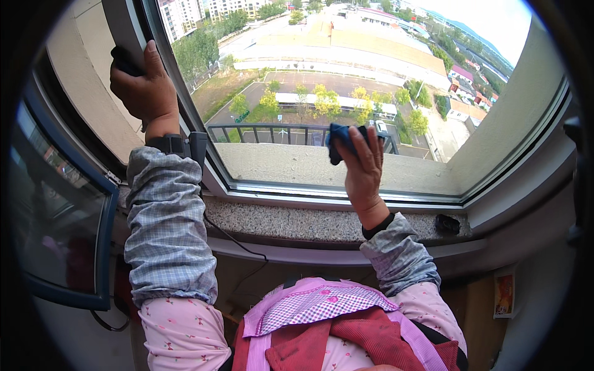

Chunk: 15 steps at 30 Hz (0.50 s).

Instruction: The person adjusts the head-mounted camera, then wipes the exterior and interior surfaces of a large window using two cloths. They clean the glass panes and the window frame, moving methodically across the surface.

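My left hand [144, 90] is raised at the upright post [124, 25] of the window frame. Its fingers close on a dark, blurred item [126, 61] pressed against the post; its kind is unclear. My right hand [364, 169] holds a bunched dark-blue cloth [339, 143] in front of the large window pane [287, 109], its fingers extended over the cloth. Whether the cloth touches the glass cannot be told for sure. Checked sleeve covers wrap both forearms, and a black band with a device [174, 144] circles my left wrist.
A speckled stone sill [287, 221] runs below the window, with a small black object [447, 225] at its right end. A dark-framed casement sash [109, 241] stands swung inward at left. A black cable [236, 242] hangs over the sill. Outside is a metal railing [278, 134], far above ground.
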Tool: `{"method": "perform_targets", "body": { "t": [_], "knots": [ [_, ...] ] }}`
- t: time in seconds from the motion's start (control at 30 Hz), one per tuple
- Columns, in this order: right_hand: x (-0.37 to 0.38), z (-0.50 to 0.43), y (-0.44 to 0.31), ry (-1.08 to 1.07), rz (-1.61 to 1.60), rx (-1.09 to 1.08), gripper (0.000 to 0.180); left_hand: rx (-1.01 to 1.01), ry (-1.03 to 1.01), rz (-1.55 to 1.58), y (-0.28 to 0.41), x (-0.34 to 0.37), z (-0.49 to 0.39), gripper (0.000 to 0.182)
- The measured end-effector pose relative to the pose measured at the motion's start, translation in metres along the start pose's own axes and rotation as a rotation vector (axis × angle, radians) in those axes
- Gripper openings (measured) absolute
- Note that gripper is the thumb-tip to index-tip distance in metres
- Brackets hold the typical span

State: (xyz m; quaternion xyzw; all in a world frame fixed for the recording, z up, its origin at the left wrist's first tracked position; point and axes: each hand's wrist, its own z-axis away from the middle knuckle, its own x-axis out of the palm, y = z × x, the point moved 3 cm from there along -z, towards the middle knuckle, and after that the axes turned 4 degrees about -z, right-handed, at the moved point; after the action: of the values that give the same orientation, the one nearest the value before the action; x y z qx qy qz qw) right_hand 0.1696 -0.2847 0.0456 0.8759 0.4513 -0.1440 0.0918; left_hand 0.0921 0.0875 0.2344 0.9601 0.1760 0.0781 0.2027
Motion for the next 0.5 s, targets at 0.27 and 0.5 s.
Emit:
{"method": "perform_targets", "body": {
  "t": [0.27, 0.5],
  "knots": [
    [-0.069, -0.088, 0.077, -0.058, 0.256, -0.130, 0.047, -0.029, 0.065, 0.099, 0.012, -0.007, 0.004, 0.075],
    [-0.179, -0.185, 0.188, 0.621, 0.317, 0.322, 0.037, -0.016, 0.060, 0.135, 0.012, -0.008, 0.005, 0.072]
  ]
}}
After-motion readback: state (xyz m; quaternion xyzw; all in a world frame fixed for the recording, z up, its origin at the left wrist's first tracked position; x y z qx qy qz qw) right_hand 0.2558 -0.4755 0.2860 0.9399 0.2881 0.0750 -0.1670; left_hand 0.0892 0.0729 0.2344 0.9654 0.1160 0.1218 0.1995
